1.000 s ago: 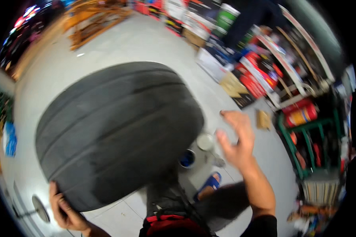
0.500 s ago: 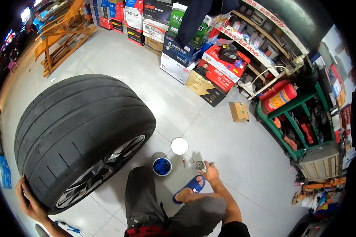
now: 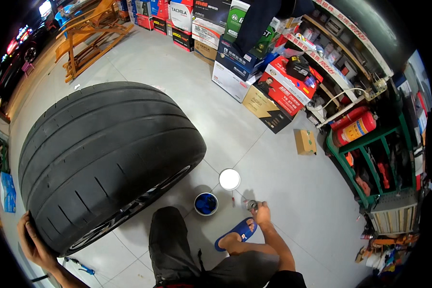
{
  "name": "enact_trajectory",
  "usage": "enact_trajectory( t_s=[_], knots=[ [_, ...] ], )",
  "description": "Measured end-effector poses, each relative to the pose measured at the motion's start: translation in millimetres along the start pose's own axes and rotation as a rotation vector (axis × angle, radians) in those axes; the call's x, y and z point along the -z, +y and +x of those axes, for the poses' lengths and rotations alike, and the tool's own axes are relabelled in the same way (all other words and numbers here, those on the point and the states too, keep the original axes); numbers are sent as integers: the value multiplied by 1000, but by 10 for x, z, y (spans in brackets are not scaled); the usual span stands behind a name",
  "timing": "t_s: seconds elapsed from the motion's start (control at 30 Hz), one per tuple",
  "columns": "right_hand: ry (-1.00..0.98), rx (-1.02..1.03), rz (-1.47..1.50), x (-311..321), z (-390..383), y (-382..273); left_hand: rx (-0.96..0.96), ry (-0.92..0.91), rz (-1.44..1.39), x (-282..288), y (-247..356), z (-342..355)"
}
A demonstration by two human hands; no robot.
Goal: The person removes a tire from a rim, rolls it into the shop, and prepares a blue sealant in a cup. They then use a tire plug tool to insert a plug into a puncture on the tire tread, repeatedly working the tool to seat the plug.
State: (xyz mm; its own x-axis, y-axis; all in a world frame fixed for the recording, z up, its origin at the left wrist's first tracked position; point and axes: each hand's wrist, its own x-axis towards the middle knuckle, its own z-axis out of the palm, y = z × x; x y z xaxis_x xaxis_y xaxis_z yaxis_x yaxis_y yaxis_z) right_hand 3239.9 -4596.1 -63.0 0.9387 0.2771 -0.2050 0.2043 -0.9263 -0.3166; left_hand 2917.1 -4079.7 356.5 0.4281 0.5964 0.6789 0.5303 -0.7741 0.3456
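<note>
Grey floor tiles [image 3: 273, 163] were crouched on; the tyre [image 3: 110, 158] was steadied by the left hand [image 3: 33, 240], fingers curled on its tread, while a small metal piece [image 3: 251, 205] was pinched by the right hand [image 3: 261, 212], likely to be lifted next.

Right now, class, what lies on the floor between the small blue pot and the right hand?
In the head view, a thin brush-like stick lies between the blue pot and right hand.

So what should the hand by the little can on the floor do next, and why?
Probably close the right hand on the small grey metal can and lift it. The fingers already touch it on the grey tiled floor, while the left hand steadies the big black upright tyre, so only the right is free.
</note>
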Motion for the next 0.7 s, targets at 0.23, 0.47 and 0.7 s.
enact_trajectory(
  t_s=[0.23,0.47,0.7],
  knots=[
    [136,-51,294,476,-84,55,-4,0,-9,21,47,-30],
    [54,-331,1265,1102,-348,-78,-88,61,-54,-48,408,154],
    [143,481,1157,3247,-181,-1861,-97,91,-98,12,298,163]
  ],
)
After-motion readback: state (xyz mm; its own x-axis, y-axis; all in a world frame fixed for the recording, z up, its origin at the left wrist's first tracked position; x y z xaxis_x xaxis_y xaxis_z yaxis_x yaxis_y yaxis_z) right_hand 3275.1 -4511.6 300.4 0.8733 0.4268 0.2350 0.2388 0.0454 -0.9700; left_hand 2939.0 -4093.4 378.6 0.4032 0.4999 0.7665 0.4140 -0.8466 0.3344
